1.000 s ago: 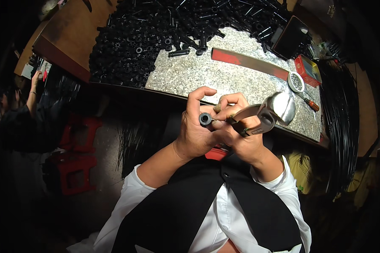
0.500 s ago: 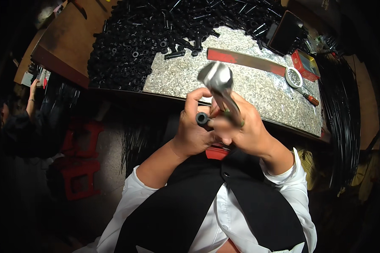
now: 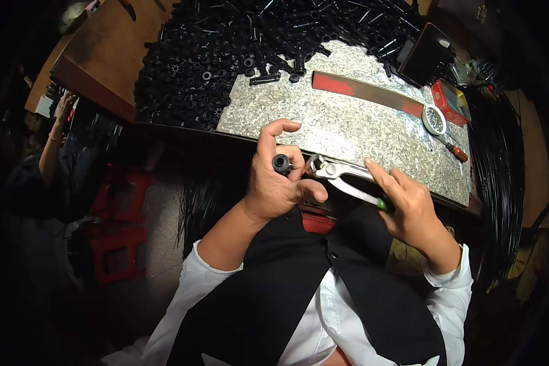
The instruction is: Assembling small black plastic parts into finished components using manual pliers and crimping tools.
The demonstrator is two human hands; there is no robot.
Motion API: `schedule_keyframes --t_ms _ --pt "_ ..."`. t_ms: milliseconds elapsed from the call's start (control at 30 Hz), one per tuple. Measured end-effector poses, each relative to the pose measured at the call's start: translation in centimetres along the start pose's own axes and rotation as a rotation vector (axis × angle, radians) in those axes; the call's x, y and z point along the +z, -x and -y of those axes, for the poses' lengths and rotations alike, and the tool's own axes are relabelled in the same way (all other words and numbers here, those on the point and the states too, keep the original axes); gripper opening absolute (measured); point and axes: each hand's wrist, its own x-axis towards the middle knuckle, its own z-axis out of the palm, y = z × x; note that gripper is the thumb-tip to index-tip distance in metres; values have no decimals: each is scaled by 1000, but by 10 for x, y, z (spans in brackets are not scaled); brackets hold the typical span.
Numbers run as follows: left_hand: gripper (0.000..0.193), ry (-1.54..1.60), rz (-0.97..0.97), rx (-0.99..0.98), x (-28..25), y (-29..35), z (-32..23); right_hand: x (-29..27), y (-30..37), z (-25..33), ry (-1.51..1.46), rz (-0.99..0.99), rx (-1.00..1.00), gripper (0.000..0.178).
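My left hand (image 3: 271, 183) is in front of the table's near edge. A short black tubular part (image 3: 280, 163) sits end-up between its curled fingers, while the index finger and thumb stand apart. My right hand (image 3: 412, 207) holds end-cutting pincers (image 3: 348, 181) by their green-tipped handles. Their silver jaws point left, close to the fingers of my left hand and the black part. Between jaws and part something thin shows, too small to make out; whether the jaws grip it I cannot tell.
A big heap of black parts (image 3: 189, 85) covers the table's far left. On the speckled top (image 3: 268, 113) lie a red-and-grey bar (image 3: 366, 91), a white dish (image 3: 434, 119), a red box (image 3: 450, 102) and a screwdriver (image 3: 456, 151). Red stools (image 3: 119, 250) stand left; another person's arm (image 3: 52, 146) shows beyond.
My right hand has moved right, away from my left. The pincers have swung from head-up in front of my hands to lying with jaws leftward. My left thumb and index finger have spread.
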Motion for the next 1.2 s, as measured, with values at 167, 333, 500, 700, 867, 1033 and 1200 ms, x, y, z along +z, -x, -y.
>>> schedule_keyframes --t_ms 167,333,500,700,867,1033,1200 --pt "91 -365 109 35 -1 -2 6 1 3 6 190 -29 3 72" --pt "67 -371 141 129 3 -6 3 8 7 5 177 -65 18 83" --pt "62 -377 112 164 8 -5 4 12 5 1 322 -163 -6 73" --pt "61 -367 127 102 10 -4 5 14 6 -6 492 -265 -74 69" --pt "60 -364 108 121 13 -3 6 13 6 -8 528 -280 -101 68" --pt "60 -375 165 129 9 -3 10 9 7 -8 578 -291 -123 68" --pt "56 -387 183 129 12 -3 7 -1 7 -3 631 -207 -116 65"
